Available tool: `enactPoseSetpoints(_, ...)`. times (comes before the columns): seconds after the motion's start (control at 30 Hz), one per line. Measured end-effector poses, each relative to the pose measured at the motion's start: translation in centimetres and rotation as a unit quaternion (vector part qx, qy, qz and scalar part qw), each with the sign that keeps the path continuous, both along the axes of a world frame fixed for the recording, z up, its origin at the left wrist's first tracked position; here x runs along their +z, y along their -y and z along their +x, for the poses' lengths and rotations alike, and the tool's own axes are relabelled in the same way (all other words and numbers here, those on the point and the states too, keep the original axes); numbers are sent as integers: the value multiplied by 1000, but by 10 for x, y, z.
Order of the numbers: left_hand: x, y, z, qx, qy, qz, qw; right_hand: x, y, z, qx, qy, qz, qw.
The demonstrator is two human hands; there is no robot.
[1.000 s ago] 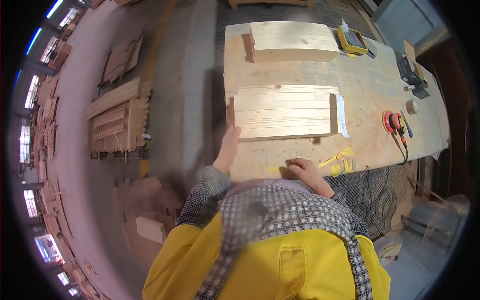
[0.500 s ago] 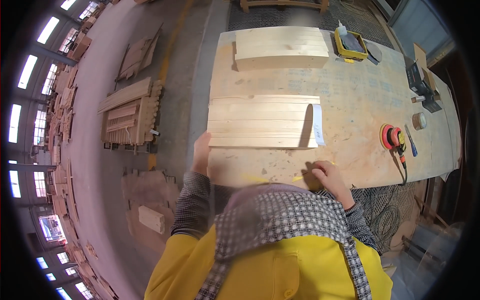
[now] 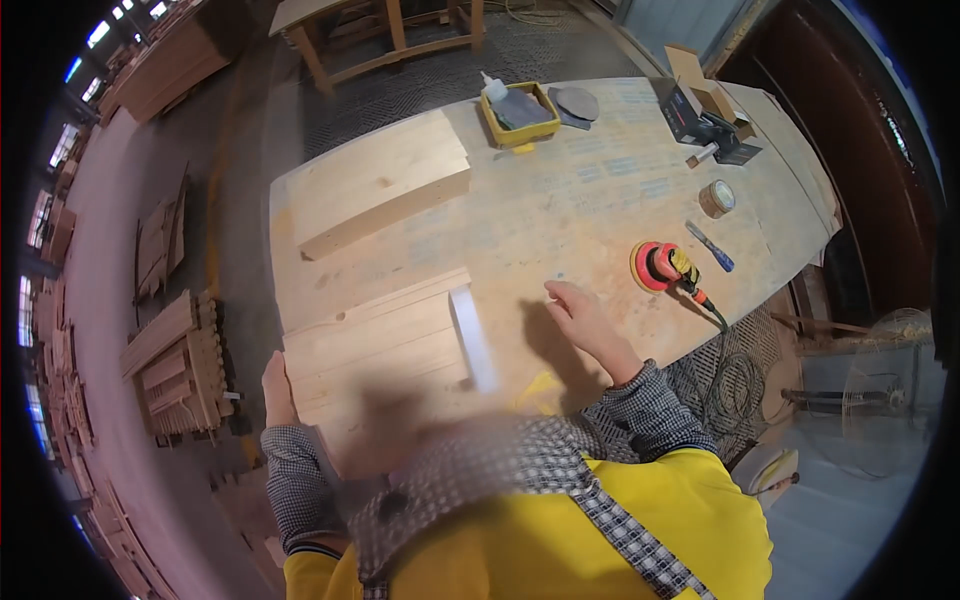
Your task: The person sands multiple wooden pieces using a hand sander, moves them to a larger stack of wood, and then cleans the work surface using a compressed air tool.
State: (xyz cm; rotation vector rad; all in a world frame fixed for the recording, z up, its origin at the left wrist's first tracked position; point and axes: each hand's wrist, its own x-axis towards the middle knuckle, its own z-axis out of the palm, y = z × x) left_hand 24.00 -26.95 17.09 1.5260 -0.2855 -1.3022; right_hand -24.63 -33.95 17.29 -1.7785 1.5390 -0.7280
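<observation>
A row of pale wooden boards (image 3: 370, 350) lies side by side on the worktable in front of me. My left hand (image 3: 278, 390) rests along their left ends, fingers fairly straight. A white paper strip (image 3: 470, 340) stands at the boards' right end. Beyond it, my right hand (image 3: 588, 322) hovers above the tabletop with fingers stretched forward and nothing in them. Farther right sits a red and yellow sander (image 3: 662, 267) with its hose trailing off the near edge. The boards' near part is partly covered by my blurred checked apron.
Another stack of boards (image 3: 385, 185) lies farther back on the worktable (image 3: 590, 210). Around the far and right side are a yellow tray (image 3: 528, 128) with a bottle, grey discs (image 3: 575, 103), an opened box (image 3: 690, 110), a tape roll (image 3: 716, 198) and a blue-handled scraper (image 3: 710, 246).
My view has swung to the right, so the table appears turned and farther left. My right hand has moved forward from the near edge. My left hand stays at the boards' left ends.
</observation>
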Motion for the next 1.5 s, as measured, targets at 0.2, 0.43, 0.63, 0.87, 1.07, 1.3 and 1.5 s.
enactPoseSetpoints(0.2,-24,15,7,-25,96,59,993,0,40,-20,5,-47,43,998)
enactPoseSetpoints(0.43,11,19,-30,-60,161,-1,985,-19,95,-51,-53,-132,-3,990)
enactPoseSetpoints(0.63,-28,15,9,-29,99,36,994,-28,128,-191,-288,-245,29,925)
enactPoseSetpoints(0.87,-23,19,5,1,119,68,991,-83,103,-340,-289,-478,123,820)
enactPoseSetpoints(1.07,-37,8,23,1,122,80,989,-85,107,-332,-259,-500,145,814)
enactPoseSetpoints(1.3,-42,9,26,17,128,122,984,-85,108,-329,-276,-488,162,812)
enactPoseSetpoints(1.5,8,35,-40,38,111,94,989,-22,137,-253,-322,99,-22,941)
